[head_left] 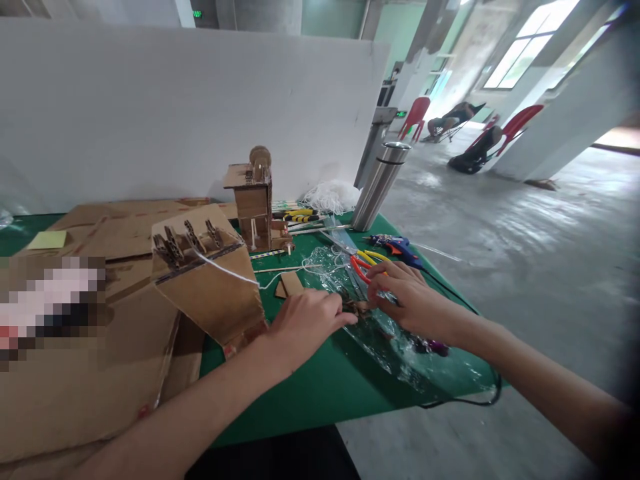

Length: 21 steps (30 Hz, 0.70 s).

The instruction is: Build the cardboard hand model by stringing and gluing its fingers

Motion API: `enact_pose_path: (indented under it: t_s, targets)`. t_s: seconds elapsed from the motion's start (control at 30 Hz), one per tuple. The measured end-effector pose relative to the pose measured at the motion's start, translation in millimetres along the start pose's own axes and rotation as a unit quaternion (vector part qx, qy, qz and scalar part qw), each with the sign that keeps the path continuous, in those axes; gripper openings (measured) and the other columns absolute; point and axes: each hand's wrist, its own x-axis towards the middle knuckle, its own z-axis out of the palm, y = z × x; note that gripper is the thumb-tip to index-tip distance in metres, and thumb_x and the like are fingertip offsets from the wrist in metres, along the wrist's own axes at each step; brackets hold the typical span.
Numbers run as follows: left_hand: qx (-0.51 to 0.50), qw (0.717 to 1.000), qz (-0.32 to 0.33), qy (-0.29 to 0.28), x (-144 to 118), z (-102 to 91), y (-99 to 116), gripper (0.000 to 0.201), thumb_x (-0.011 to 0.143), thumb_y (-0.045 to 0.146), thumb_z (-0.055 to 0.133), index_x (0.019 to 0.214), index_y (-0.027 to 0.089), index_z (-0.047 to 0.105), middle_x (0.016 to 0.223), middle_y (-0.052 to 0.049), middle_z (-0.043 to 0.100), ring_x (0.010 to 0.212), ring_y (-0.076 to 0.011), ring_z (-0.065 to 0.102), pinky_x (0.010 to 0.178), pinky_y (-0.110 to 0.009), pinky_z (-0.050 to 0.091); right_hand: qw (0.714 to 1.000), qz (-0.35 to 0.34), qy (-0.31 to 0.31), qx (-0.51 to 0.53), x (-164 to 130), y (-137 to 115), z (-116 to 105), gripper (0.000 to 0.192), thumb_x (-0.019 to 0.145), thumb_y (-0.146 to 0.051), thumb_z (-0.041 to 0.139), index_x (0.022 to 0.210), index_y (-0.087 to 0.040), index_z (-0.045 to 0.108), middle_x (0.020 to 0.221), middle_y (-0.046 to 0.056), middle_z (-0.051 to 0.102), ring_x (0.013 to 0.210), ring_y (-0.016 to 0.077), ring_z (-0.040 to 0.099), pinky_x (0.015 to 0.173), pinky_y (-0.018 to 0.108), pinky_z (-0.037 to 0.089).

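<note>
Between my two hands is a small, crumpled brown piece of cardboard. My left hand is closed at its left end, thumb pointing right. From the other side, my right hand pinches at it with bent fingers. The fingertips partly hide this piece. Clear plastic wrap lies beneath and around both hands. Scissors with red-orange handles and a yellow-handled tool lie just beyond my right hand. A folded cardboard bit rests behind my left hand.
A slanted cardboard structure with a white string stands left, before a taller cardboard model. A steel flask and a blue glue gun with a black cord stand and lie right. Cardboard sheets cover the table's left.
</note>
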Motion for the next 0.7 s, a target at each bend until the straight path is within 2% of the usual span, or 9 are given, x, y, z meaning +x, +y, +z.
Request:
enact_pose_path:
  t_s: [0.1, 0.17, 0.27, 0.37, 0.43, 0.53, 0.7]
  targets:
    - [-0.011, 1.000, 0.013, 0.005, 22.2, 8.6, -1.7, 0.028, 0.097, 0.032, 0.056, 0.082, 0.015, 0.072, 0.079, -0.008, 0.071, 0.081, -0.0231, 0.069, 0.068, -0.033, 0.052, 1.000, 0.015, 0.002, -0.019, 1.0, 0.1, -0.7, 0.010, 0.088, -0.026, 0.055, 0.083, -0.022, 0.063, 0.102, 0.009, 0.062, 0.109, 0.0324, 0.054, 0.090, 0.051, 0.042]
    - [-0.028, 0.999, 0.026, 0.003, 30.8, 14.4, -2.9, 0.020, 0.095, 0.021, 0.056, 0.090, 0.016, 0.075, 0.087, -0.008, 0.074, 0.086, -0.0224, 0.070, 0.074, -0.034, 0.053, 0.999, 0.028, 0.003, -0.028, 0.8, 0.2, -1.6, 0.009, 0.087, -0.027, 0.059, 0.080, -0.022, 0.062, 0.096, 0.008, 0.064, 0.104, 0.0320, 0.057, 0.087, 0.049, 0.043]
    - [-0.054, 0.998, 0.041, -0.003, 35.3, 19.5, -3.9, 0.023, 0.091, 0.011, 0.056, 0.101, 0.020, 0.075, 0.097, -0.006, 0.077, 0.089, -0.0196, 0.071, 0.079, -0.032, 0.055, 0.999, 0.031, 0.002, -0.025, -0.6, 1.1, -3.0, 0.011, 0.088, -0.029, 0.060, 0.080, -0.022, 0.063, 0.093, 0.006, 0.068, 0.101, 0.0304, 0.059, 0.088, 0.049, 0.041]
    - [-0.068, 0.997, 0.038, -0.003, 34.1, 18.6, -5.2, 0.021, 0.092, 0.015, 0.058, 0.100, 0.022, 0.076, 0.098, -0.004, 0.078, 0.090, -0.0198, 0.071, 0.080, -0.033, 0.055, 0.999, 0.023, -0.021, -0.008, -2.4, 2.5, -4.0, 0.014, 0.089, -0.026, 0.055, 0.084, -0.023, 0.067, 0.093, 0.005, 0.072, 0.102, 0.0296, 0.062, 0.093, 0.052, 0.036]
    - [-0.066, 0.998, 0.022, 0.004, 32.7, 15.6, -6.7, 0.015, 0.092, 0.023, 0.062, 0.096, 0.021, 0.077, 0.093, -0.005, 0.078, 0.090, -0.0225, 0.071, 0.078, -0.035, 0.055, 0.999, 0.019, -0.034, 0.002, -3.5, 3.4, -3.7, 0.018, 0.090, -0.022, 0.052, 0.086, -0.025, 0.069, 0.095, 0.004, 0.073, 0.103, 0.0294, 0.063, 0.094, 0.053, 0.034]
    - [-0.060, 0.998, 0.005, 0.008, 31.4, 11.2, -9.6, 0.017, 0.092, 0.030, 0.064, 0.090, 0.020, 0.078, 0.088, -0.006, 0.077, 0.090, -0.0248, 0.069, 0.076, -0.037, 0.054, 0.999, 0.013, -0.036, 0.002, -4.5, 4.2, -1.7, 0.022, 0.090, -0.020, 0.050, 0.089, -0.027, 0.071, 0.097, 0.003, 0.073, 0.104, 0.0288, 0.064, 0.094, 0.053, 0.033]
    - [-0.056, 0.998, 0.031, -0.020, 30.3, 9.7, -12.7, 0.019, 0.095, 0.025, 0.059, 0.103, 0.023, 0.076, 0.099, -0.004, 0.077, 0.097, -0.0236, 0.066, 0.081, -0.037, 0.053, 1.000, 0.023, 0.004, -0.015, -3.3, 4.7, 2.2, 0.018, 0.090, -0.037, 0.059, 0.079, -0.024, 0.066, 0.088, 0.004, 0.071, 0.095, 0.0287, 0.065, 0.090, 0.048, 0.039]
